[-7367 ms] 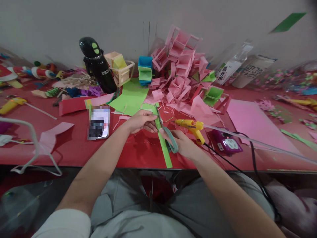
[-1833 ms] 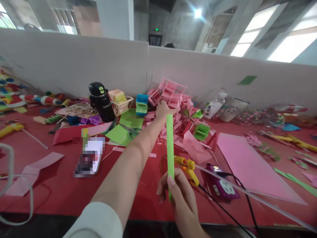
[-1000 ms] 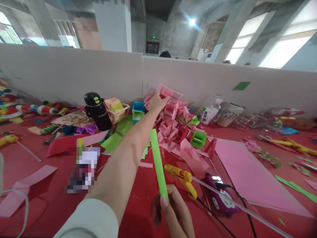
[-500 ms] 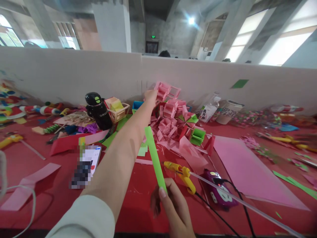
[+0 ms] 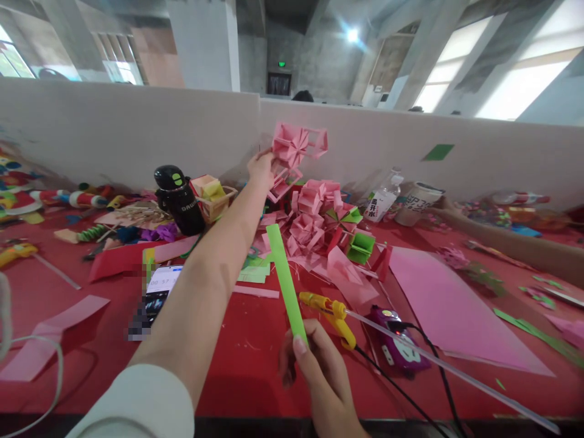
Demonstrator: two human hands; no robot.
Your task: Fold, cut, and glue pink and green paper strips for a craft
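Observation:
My left hand [image 5: 261,171] reaches to the back of the table, fingers closed on the edge of a pink folded-paper piece [image 5: 292,146] made of joined pleats and open square frames. The piece is held up before the white partition, above a heap of similar pink paper pieces [image 5: 310,204]. Near the front of the table, my right hand [image 5: 317,371] pinches the lower end of a bright green paper strip [image 5: 285,280] between thumb and fingers. The strip points up and slightly left. A yellow glue gun [image 5: 326,310] with a long clear glue stick lies right of the strip.
A black bottle [image 5: 180,204], a phone [image 5: 159,292] and a small basket [image 5: 218,205] stand or lie left. To the right are a purple device [image 5: 399,347] with cables, pink sheets [image 5: 456,304], a water bottle [image 5: 385,194] and a cup [image 5: 417,204]. Another person's blurred arm [image 5: 506,234] crosses the far right.
My left hand has moved up and slightly left, lifting the pink folded-paper piece above the heap. Another person's arm has come into view at right. My right hand still holds the green strip.

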